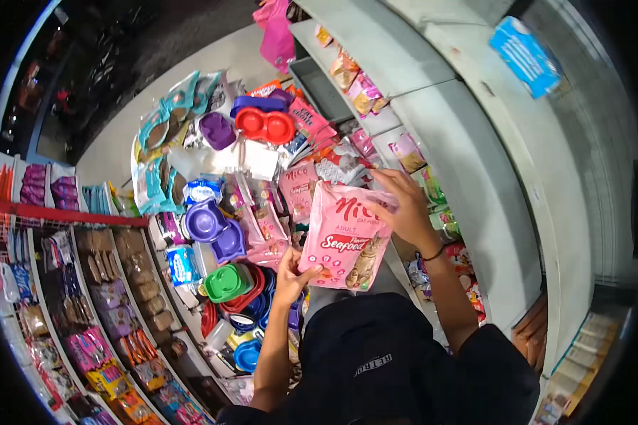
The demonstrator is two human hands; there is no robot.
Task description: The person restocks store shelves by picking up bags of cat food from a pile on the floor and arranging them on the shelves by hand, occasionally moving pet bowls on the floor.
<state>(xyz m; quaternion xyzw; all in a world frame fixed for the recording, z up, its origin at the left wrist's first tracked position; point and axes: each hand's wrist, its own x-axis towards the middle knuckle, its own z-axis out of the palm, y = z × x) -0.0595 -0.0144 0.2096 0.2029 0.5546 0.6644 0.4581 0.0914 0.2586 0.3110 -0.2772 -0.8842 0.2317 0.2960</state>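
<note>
A pink cat food bag [344, 237] with "Nico", "Adult" and "Seafood" on its front hangs upright between my hands, before my chest. My left hand [293, 278] pinches its lower left edge, thumb on the front. At the upper right corner, my right hand [403, 209] grips the bag, its thumb over the printed name and its fingers behind and above. Another pink bag [298, 190] lies just behind, beside a red and grey packet [342, 166].
Bowls in purple [205, 220], green [227, 282] and red [265, 125] sit among teal bags [154, 185] on the left. Shelves of packets [108, 304] stand at far left. White shelving [439, 134] with small packets and a grey tray [319, 88] are at right.
</note>
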